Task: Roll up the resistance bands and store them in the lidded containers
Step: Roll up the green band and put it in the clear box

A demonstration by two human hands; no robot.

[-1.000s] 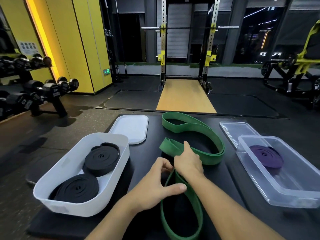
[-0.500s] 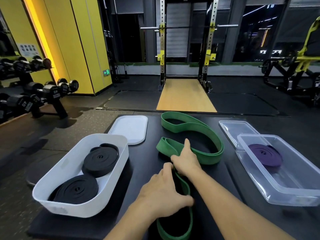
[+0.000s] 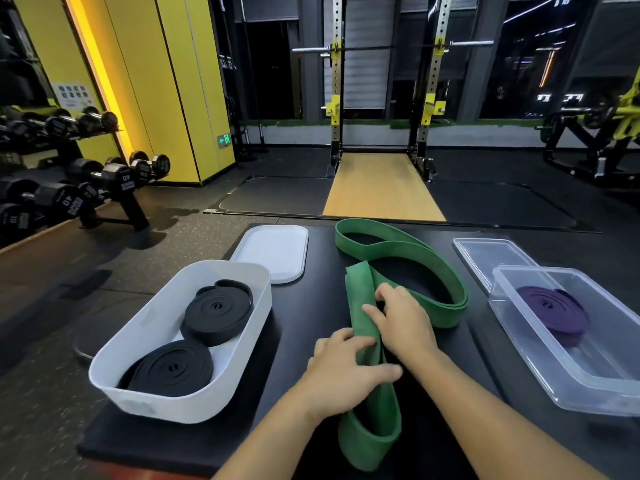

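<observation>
Light: dim overall; warm glow from yellow wall strip [image 3: 98, 84] on left.
Shadows: soft, beneath dumbbell rack [image 3: 130, 202].
Glare: faint sheen on clear container [image 3: 585, 389].
Blur: right hand [image 3: 405, 317] slightly smeared.
Edges: wide-angle bowing.

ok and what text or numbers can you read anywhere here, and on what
"40", it seems: end of a dumbbell on the rack.
Green exit sign: arrow and symbol, no readable word.
Wall notice: characters too blurred to read.
Other dumbbell ends: print too small.
Green band, white container, clear container: no text shows.
</observation>
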